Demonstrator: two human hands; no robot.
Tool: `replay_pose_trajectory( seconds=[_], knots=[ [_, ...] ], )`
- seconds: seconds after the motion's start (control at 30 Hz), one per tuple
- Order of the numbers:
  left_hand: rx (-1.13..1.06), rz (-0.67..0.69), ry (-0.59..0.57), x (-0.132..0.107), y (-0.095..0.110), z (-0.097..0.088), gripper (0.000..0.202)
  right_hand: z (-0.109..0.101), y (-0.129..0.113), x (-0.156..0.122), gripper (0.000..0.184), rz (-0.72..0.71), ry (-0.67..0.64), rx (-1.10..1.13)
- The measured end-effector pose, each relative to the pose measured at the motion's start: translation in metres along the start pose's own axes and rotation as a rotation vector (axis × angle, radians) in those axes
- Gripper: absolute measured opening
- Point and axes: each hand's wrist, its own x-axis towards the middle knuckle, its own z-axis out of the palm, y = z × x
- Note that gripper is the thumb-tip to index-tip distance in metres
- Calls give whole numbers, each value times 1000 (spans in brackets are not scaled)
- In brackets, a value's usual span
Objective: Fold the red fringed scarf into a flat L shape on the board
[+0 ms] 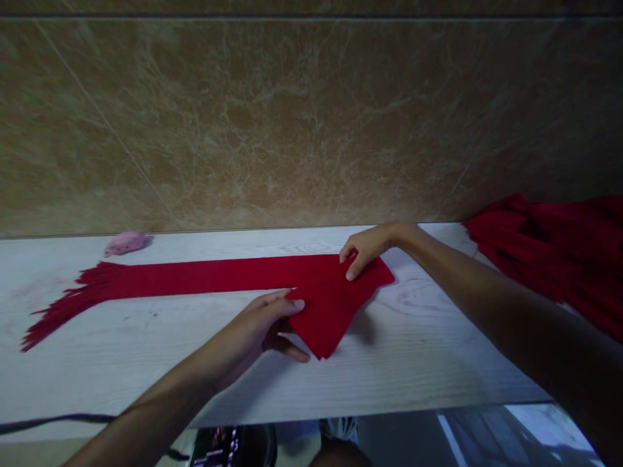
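A long red scarf [204,275] lies flat across a pale wooden table [413,350], its fringe [63,301] spread at the left end. Its right end is folded over into a slanting flap [335,311]. My left hand [263,331] pinches the flap's left edge between thumb and fingers. My right hand [365,250] presses curled fingers down on the fold at the scarf's far edge.
A heap of more red fringed scarves [559,256] lies at the table's right end against a brown marbled wall [292,117]. A small pink lump [125,242] sits at the back left. A black cable [53,421] runs along the table's near left edge.
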Motion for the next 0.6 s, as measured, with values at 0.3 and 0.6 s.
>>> replay_pose_trajectory(
  seconds=[0.3,0.6],
  knots=[
    [-31,7,64,1,-1,-7,44,-24,-5,0,88,268,-214,79],
    [39,-160,50,-6,-20,-29,44,30,11,-14,74,228,305,-191]
  ],
)
